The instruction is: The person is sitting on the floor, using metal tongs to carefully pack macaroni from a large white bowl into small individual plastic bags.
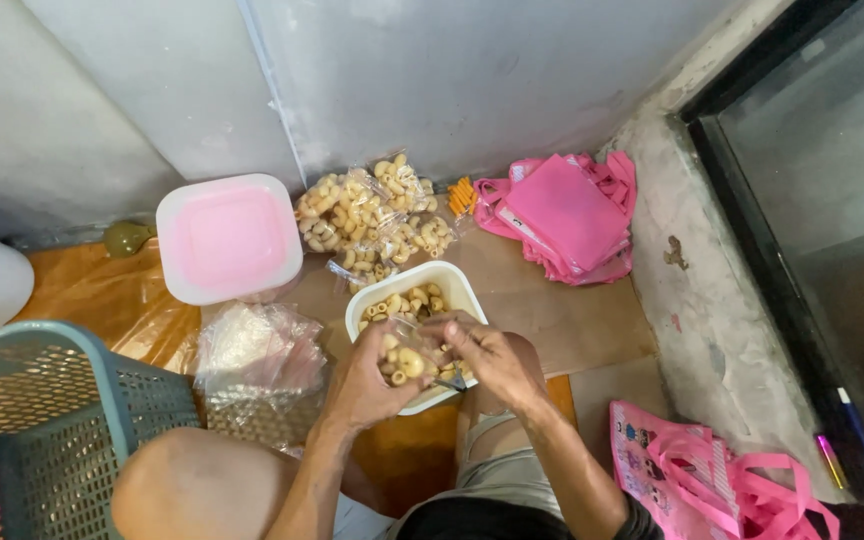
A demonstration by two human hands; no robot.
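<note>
A white rectangular tub [455, 283] of pale ring-shaped snacks sits on the floor in front of me. Over its near end my left hand [362, 385] holds a small clear bag [407, 352] partly filled with the snacks. My right hand [497, 362] pinches the bag's upper edge with its fingers. Behind the tub lies a pile of filled clear snack bags [372, 215] against the wall.
A pink-lidded white container [229, 238] stands at the left, a stack of empty clear bags [257, 350] beside it. A teal mesh basket [42, 420] is at the near left. Pink fabric bags [564, 215] lie at the back right, another pink bag [702, 480] near right.
</note>
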